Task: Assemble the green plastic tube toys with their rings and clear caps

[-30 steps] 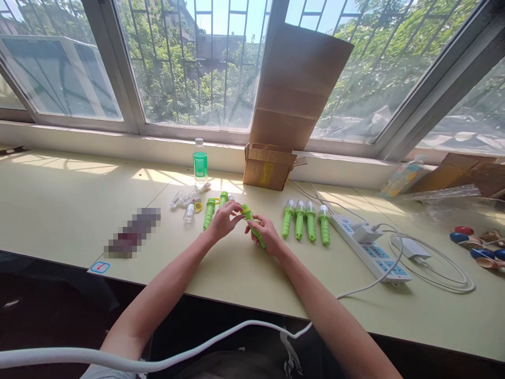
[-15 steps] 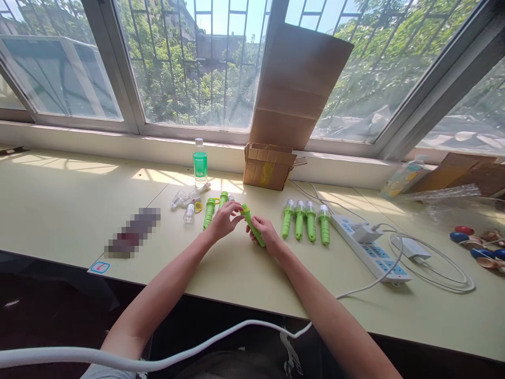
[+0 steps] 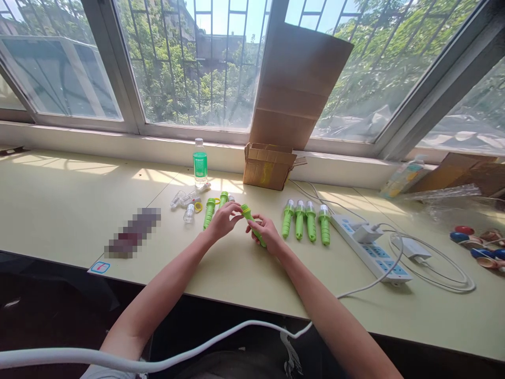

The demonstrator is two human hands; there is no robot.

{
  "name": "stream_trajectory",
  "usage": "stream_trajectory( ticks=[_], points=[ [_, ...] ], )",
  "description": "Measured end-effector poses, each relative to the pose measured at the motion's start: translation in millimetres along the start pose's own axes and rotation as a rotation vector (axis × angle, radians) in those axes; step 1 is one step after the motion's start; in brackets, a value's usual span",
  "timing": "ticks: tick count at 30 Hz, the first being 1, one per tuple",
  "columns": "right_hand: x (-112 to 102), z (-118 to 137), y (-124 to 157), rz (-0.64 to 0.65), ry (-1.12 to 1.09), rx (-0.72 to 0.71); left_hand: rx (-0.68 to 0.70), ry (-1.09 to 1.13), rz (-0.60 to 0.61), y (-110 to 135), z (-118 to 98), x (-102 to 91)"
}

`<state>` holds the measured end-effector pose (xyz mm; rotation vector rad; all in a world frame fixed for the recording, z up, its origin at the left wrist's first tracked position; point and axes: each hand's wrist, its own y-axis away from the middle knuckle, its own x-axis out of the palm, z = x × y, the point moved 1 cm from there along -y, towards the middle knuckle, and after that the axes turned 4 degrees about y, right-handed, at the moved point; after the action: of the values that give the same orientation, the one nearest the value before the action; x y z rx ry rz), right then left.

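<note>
A green flashlight body (image 3: 257,231) with a threaded end slants up to the left above the table, and my right hand (image 3: 268,235) is closed around its lower part. My left hand (image 3: 222,221) pinches at the threaded end, where a yellow ring (image 3: 247,211) sits around the neck. Just beyond my left hand lie a green flashlight body (image 3: 209,212) and another one (image 3: 223,198), partly hidden. Clear plastic lens caps (image 3: 189,213) and a loose yellow ring (image 3: 198,207) are to their left.
Several green flashlights with clear caps (image 3: 299,223) lie in a row on the right, beside a white power strip (image 3: 374,251) with cables. A bottle with a green label (image 3: 200,167) and a cardboard box (image 3: 267,169) stand at the back. A white cable (image 3: 205,345) crosses in front of me.
My left fingers have shifted slightly at the threaded end of the flashlight body, and my right fingers have moved a little on its barrel. Everything else looks the same.
</note>
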<state>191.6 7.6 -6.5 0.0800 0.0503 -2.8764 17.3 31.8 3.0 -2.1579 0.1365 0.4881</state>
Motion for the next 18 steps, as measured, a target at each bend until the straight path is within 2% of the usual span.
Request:
stream_trajectory(
  ticks=[6,11,18],
  points=[
    [1.7,3.8,1.6,0.015,0.024,-0.037,-0.007,-0.003,-0.028,-0.1,-0.4,0.0],
    [3.4,3.9,3.7,0.015,0.033,0.002,0.007,-0.031,-0.025,0.4,1.7,0.5],
    [3.9,2.1,2.9,0.001,0.005,-0.017,-0.016,0.010,-0.027,-0.3,-1.9,1.1]
  ],
)
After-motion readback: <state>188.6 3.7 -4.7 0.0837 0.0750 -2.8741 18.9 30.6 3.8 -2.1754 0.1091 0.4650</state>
